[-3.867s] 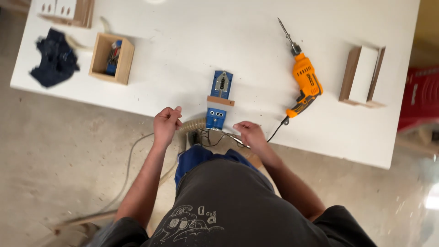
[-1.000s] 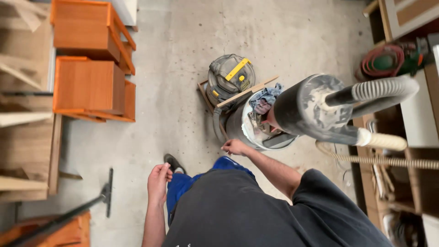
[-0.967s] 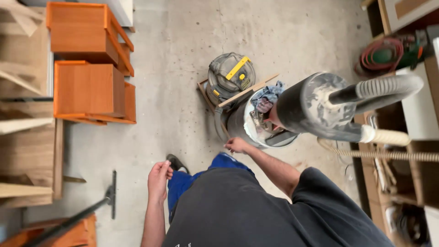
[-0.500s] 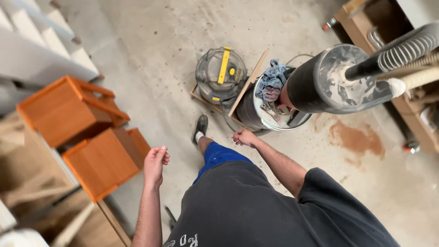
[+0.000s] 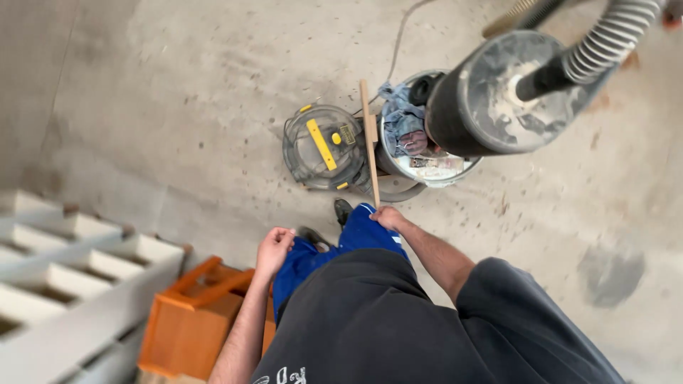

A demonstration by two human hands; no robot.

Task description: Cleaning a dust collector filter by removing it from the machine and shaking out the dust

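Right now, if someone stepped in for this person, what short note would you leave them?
Right hand: closed around the lower end of a thin wooden strip, which stands upright beside the grey shop vacuum.
Left hand: loosely curled, holding nothing, above the orange wooden box.
A bucket with rags sits right behind the strip, under a dusty black drum with a ribbed hose.
Done: strip is in hand. Left: wherever the strip is to go.

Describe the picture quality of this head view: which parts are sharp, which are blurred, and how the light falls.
Head view: even, soft light, no glare or hard shadows; the grey vacuum and right hand are fairly sharp; the white shelving at lower left is smeared; the near dark drum looms large and soft.
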